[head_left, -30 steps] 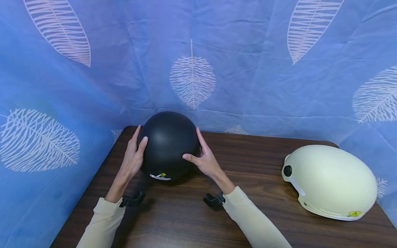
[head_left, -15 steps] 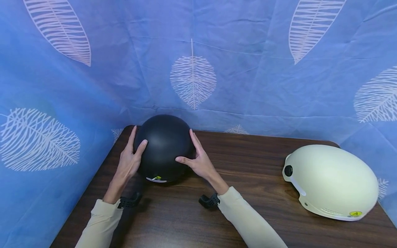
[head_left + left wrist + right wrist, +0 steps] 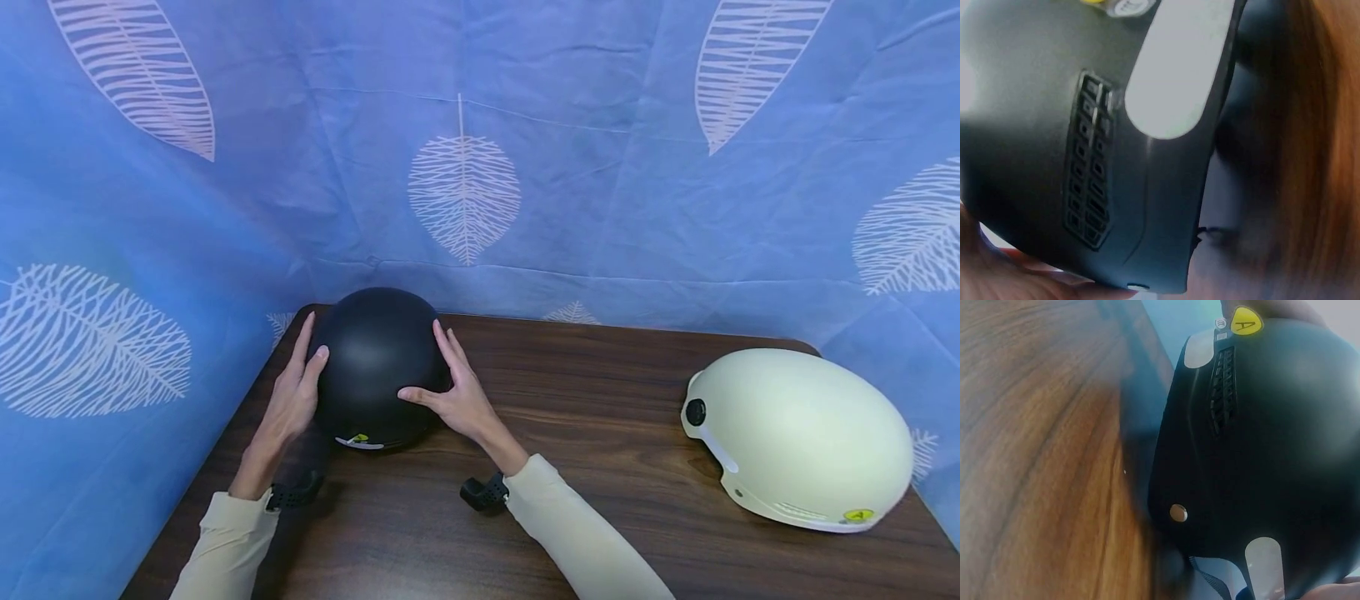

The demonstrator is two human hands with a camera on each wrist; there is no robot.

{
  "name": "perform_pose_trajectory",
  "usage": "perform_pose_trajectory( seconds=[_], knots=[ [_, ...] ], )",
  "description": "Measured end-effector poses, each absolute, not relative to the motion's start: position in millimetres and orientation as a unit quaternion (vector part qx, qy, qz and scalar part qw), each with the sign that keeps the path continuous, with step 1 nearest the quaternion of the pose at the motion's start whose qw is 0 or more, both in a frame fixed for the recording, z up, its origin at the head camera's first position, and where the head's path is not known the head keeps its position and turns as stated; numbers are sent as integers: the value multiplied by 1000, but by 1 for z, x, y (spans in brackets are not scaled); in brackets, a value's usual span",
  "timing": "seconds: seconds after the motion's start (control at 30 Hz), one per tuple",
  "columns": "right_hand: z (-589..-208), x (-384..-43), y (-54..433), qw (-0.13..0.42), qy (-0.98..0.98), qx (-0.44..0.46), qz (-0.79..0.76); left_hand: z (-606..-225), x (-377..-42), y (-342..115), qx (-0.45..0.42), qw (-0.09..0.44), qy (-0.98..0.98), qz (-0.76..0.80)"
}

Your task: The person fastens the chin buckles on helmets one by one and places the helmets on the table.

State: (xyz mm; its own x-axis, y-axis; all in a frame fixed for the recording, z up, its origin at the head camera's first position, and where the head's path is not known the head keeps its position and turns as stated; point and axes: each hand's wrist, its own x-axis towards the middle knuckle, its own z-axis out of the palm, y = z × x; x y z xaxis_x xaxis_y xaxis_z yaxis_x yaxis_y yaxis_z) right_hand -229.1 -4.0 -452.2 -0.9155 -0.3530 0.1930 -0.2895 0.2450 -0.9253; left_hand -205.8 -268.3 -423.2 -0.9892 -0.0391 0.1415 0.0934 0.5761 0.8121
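Observation:
A round matte black helmet (image 3: 378, 362) is at the back left of the table, between both hands. Its lower edge has a pale reflective strip and a yellow sticker. My left hand (image 3: 288, 400) holds the left side, thumb on the near shell; its fingertips are partly hidden. On the right side, my right hand (image 3: 465, 400) grips the shell with thumb in front and fingers spread toward the back. In the right wrist view, a dark strap (image 3: 1213, 578) shows under the rim of the helmet (image 3: 1272, 444). I cannot tell whether the rim touches the tabletop.
A cream helmet (image 3: 806, 437) with a black round knob rests at the right of the dark wooden table (image 3: 585, 483). A blue cloth (image 3: 570, 192) with white leaf prints hangs behind the table and along its left side.
Both hands have moved the black helmet to the left and slightly down in the head view. The cream helmet has stayed in place.

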Motion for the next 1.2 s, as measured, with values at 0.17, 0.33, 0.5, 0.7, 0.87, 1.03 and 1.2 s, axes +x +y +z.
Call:
perform_pose_trajectory(
  seconds=[0.17, 0.33, 0.5, 0.7, 0.87, 1.03, 1.2],
  knots=[
    [-451, -227, -11, 33, 791, -202, -577, -428, -207, -277, -24, 62, -882, -466],
    [-448, -224, -18, 42, 796, -195, -572, -430, -208, -286, -24, 40, -881, -471],
    [-446, -223, -24, 51, 805, -189, -560, -431, -209, -294, -21, 21, -888, -459],
    [-446, -224, -30, 56, 813, -184, -549, -431, -210, -297, -27, 11, -902, -432],
    [-445, -223, -33, 60, 819, -178, -542, -433, -212, -299, -29, 10, -906, -421],
    [-446, -224, -34, 64, 821, -179, -538, -436, -212, -300, -26, 18, -909, -417],
    [-448, -226, -36, 69, 823, -182, -533, -436, -213, -299, -22, 30, -912, -408]
  ],
)
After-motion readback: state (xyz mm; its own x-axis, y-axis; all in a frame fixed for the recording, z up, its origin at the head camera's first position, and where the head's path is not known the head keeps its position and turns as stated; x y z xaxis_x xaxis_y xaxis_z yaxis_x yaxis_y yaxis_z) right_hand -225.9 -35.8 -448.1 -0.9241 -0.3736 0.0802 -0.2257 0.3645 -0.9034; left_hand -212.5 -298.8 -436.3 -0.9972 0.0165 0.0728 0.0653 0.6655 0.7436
